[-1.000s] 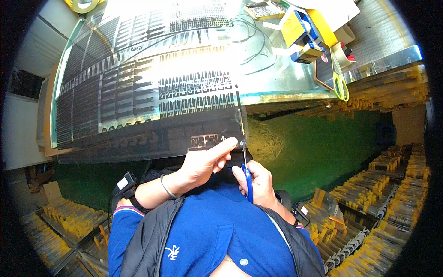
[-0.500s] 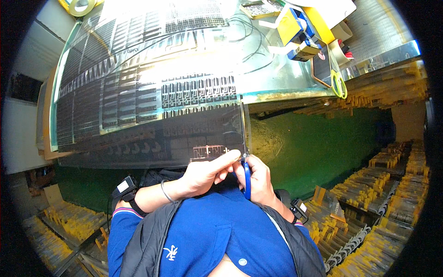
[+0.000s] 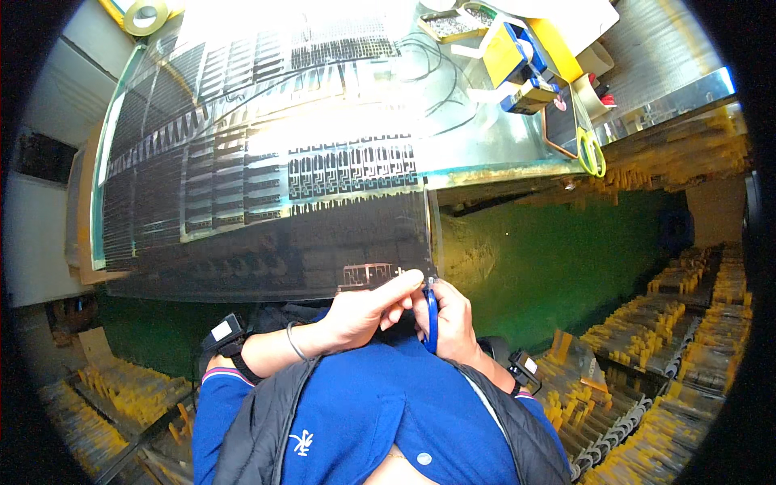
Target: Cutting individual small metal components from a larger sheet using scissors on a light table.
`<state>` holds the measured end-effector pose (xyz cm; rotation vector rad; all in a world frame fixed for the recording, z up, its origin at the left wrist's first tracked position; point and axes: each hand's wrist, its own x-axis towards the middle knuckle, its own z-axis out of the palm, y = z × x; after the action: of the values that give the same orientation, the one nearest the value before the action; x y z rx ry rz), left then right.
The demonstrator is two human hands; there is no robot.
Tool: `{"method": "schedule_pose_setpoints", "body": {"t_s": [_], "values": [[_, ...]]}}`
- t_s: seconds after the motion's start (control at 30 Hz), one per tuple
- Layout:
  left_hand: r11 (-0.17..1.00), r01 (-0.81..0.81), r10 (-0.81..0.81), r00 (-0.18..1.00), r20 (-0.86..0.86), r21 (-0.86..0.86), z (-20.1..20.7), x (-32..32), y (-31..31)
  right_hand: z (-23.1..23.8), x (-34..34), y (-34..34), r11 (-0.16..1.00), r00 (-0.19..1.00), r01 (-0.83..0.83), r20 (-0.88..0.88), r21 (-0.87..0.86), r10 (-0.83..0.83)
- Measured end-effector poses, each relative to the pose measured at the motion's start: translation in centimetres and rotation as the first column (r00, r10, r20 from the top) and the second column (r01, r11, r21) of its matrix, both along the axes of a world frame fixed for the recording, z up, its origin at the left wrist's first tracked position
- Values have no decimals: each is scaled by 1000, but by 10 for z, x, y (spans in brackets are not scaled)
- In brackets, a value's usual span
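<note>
A large dark film sheet (image 3: 356,234) with clear printed patterns lies over the lit glass table and hangs past its near edge toward me. My left hand (image 3: 368,311) pinches the sheet's near right corner, thumb on top and fingers curled below. Close beside it, my right hand (image 3: 453,319) is closed round blue-handled scissors (image 3: 432,319). The scissors' blades are mostly hidden at the sheet's right edge, where a narrow strip (image 3: 436,218) runs along the side.
At the table's far right stand a yellow-and-blue box (image 3: 509,56), a smaller box (image 3: 529,95) and green-handled scissors (image 3: 591,152). A tape roll (image 3: 145,14) sits at the far left. Racks of yellow-tabbed sheets (image 3: 630,323) line the green floor (image 3: 550,259).
The view has shifted slightly, so the table and sheet sit a little lower. Both hands keep their grips at the sheet's corner, with the scissors barely moved.
</note>
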<state>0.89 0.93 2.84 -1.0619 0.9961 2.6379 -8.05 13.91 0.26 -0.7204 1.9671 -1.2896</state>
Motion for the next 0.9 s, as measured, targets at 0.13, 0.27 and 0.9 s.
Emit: {"method": "schedule_pose_setpoints", "body": {"t_s": [0.13,0.27,0.9], "values": [[999,-33,33,998,-62,-5,2,0,-3,3,1,0,999,996,15,88,45,-19],[997,-71,72,993,-97,13,7,2,-15,2,0,8,978,945,69,301,198,-128],[405,-878,830,470,-300,-254,-20,157,-95,30,-68,-58,858,920,275,-138,-434,-365]]}}
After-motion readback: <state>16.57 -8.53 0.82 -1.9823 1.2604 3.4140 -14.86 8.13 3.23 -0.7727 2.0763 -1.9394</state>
